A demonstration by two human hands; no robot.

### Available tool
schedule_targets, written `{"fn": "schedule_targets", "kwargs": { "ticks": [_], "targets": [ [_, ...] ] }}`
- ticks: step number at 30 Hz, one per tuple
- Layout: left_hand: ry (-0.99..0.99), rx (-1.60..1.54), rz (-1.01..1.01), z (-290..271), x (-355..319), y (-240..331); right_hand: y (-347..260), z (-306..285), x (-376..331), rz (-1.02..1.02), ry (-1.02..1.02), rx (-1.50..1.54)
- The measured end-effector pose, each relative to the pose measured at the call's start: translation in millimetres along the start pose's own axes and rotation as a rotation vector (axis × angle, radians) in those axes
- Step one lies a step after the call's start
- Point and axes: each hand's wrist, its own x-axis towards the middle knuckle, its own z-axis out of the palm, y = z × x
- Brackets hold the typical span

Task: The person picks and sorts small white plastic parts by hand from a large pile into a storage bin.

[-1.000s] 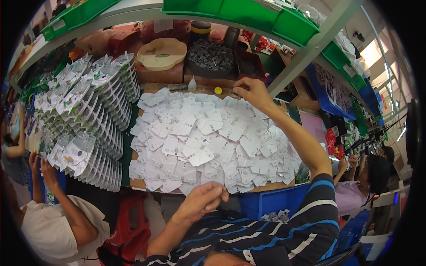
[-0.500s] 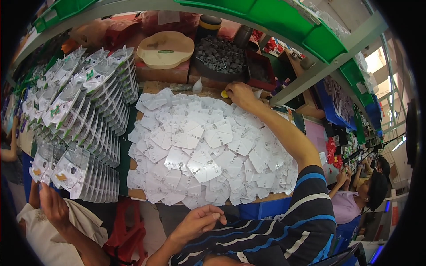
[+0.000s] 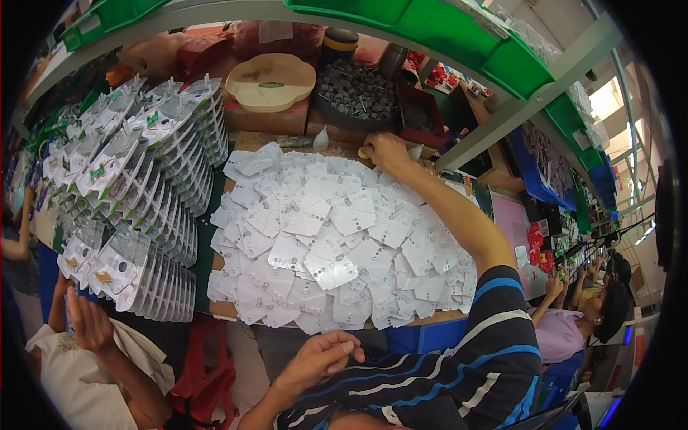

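My right hand (image 3: 387, 153) reaches over to the far edge of the pile, its fingers closed at a small round yellow thing (image 3: 362, 153), which shows partly past the fingertips. Under that arm spreads a big heap of thin white plastic plates (image 3: 308, 215) with small holes and clear bits. My left hand (image 3: 330, 356) is held in front of my striped shirt, near side of the table, thumb and fingers curled together. Whatever lies in those fingers, if anything, is hidden. Just left of my right hand stands a small white nozzle bottle (image 3: 320, 137).
Stacks of white and clear housings (image 3: 143, 186) rise at left, with a co-worker's hand (image 3: 89, 322) close by. Behind the heap sit a cream tray (image 3: 287, 100) and a dark tub of small grey parts (image 3: 356, 89). A slanting metal post (image 3: 502, 107) stands at right.
The fingers of my right hand now cover more of the yellow thing. My left hand stays nearly still. The view has shifted slightly, and the co-worker's hand has moved a little from the stack.
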Motion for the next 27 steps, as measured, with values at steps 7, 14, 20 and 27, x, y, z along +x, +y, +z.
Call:
{"fn": "schedule_targets", "kwargs": {
  "ticks": [7, 14, 20, 27],
  "targets": [
    [0.012, 0.018, 0.004, 5.5, -2.5, -10.0, 10.3, -16.6, -15.1, 0.095, 0.075, 0.059],
    [-0.022, 0.075, 0.017, 13.6, -4.6, -18.0, -26.9, -103.1, -103.0, -0.009, 0.058, 0.406],
    [-0.022, 0.127, -0.075, 26.8, 5.5, -27.6, -34.9, -149.0, -211.4, -0.087, 0.007, 0.404],
    [-0.002, 0.157, -0.077, 31.2, 6.7, -37.7, -33.7, -139.5, -249.0, -0.125, 0.014, 0.323]
  ]
}}
